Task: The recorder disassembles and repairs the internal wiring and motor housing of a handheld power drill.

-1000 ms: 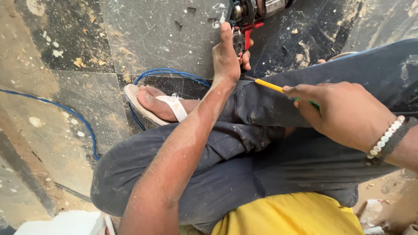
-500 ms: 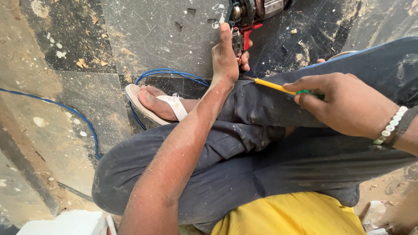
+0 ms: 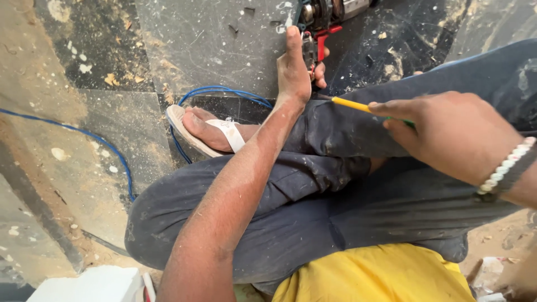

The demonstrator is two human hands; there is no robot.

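Observation:
My left hand (image 3: 298,67) reaches forward and grips the red-and-black handle part of a power tool (image 3: 324,14) lying on the dark stone slab (image 3: 218,39) at the top. Its metal motor end shows at the frame's upper edge. My right hand (image 3: 447,134) hovers over my knee and holds a yellow pencil (image 3: 351,104) with a green end, the tip pointing left toward the tool. I sit cross-legged in dark trousers, one foot in a white sandal (image 3: 215,134) resting on the slab.
A blue cable (image 3: 100,142) runs across the dusty floor and loops behind the sandalled foot. A white block (image 3: 89,285) sits at the bottom left. Stone chips and dust lie scattered about. A beaded white bracelet (image 3: 506,168) circles my right wrist.
My right hand with the pencil has drifted slightly to the right and up. My left hand stays on the tool.

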